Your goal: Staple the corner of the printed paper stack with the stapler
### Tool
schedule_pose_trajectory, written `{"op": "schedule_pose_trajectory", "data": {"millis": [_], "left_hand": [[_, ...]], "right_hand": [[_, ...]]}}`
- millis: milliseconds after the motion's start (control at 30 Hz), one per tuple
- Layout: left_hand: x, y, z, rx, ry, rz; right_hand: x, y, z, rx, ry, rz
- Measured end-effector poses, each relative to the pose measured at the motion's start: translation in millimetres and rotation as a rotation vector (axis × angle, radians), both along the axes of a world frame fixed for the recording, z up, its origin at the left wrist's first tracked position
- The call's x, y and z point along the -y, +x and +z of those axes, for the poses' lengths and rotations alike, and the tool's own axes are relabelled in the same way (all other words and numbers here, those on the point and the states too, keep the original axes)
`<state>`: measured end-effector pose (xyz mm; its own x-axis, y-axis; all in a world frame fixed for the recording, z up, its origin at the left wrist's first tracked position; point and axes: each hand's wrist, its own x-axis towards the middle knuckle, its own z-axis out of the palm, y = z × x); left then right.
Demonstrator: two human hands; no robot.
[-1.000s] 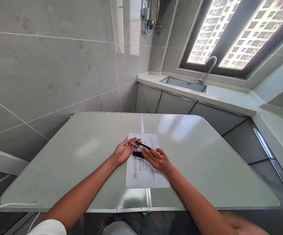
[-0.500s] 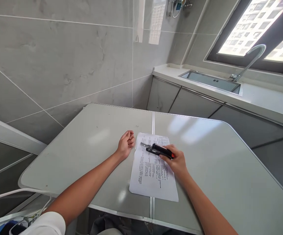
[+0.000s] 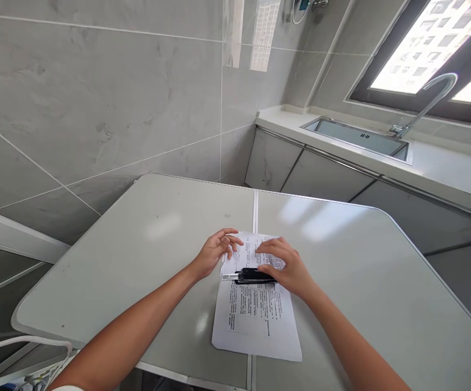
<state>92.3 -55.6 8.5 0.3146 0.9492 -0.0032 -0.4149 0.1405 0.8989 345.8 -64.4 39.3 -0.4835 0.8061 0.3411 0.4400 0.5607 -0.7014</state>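
A black stapler (image 3: 255,276) lies across a printed sheet of paper (image 3: 255,336), its silver metal end pointing left. My right hand (image 3: 285,265) is over the stapler's right end with fingers apart and not wrapped round it. The thumb overlaps the black body; whether it presses on it I cannot tell. To the left, my left hand (image 3: 216,252) holds nothing, its fingers loosely spread over the paper's upper left edge. Part of the paper's top right is hidden behind my right hand.
The pale table (image 3: 170,304) has a metal seam running under the paper. Behind it on the right stand a counter with a sink (image 3: 357,138) and a faucet (image 3: 431,106). A tiled wall (image 3: 117,98) rises at the left. A white cable (image 3: 19,341) hangs by the left corner.
The stapler has gone from my right hand's grip to lying flat on the paper. My right hand has loosened. My left hand has opened from a loose fist. The view has shifted slightly.
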Motion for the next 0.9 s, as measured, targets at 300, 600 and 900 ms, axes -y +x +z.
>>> {"op": "schedule_pose_trajectory", "data": {"millis": [300, 600, 900], "left_hand": [[4, 0, -1.8, 0.072, 0.007, -0.168], [1, 2, -5.6, 0.032, 0.021, -0.105], [-3, -1, -7.5, -0.111, 0.040, -0.026]], "right_hand": [[-36, -72, 8.1, 0.064, 0.259, 0.310], [-48, -31, 8.9, -0.040, 0.191, 0.042], [-83, 117, -45.8, -0.057, -0.120, -0.623]]}}
